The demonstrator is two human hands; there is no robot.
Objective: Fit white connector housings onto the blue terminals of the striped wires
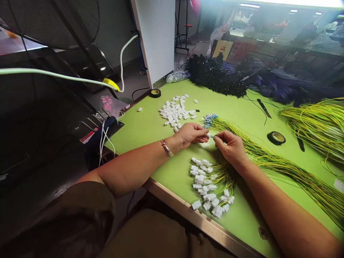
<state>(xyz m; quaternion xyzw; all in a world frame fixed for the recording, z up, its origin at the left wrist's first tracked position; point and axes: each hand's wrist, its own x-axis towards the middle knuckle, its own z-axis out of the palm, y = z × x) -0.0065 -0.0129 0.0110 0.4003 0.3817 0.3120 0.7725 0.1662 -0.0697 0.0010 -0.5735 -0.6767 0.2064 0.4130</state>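
My left hand [194,134] pinches a small white connector housing [208,135], mostly covered by the fingers. Facing it, my right hand [230,145] grips a wire by its blue terminal end [212,136], which meets the housing; how deep it sits I cannot tell. Behind both hands lies a bundle of yellow-green wires [268,157] with blue-sleeved metal terminals [209,119] at its tip. Loose white housings [173,111] form a pile beyond my left hand. Nearer the table's front edge, several wires end in white housings [211,197].
The green table [166,172] has a wooden front edge. Black tape rolls [276,138] and a dark knife [263,108] lie on it. Black connectors [217,77] are heaped at the back, and a yellow-green wire coil [319,125] sits right. A white cable [59,75] hangs at left.
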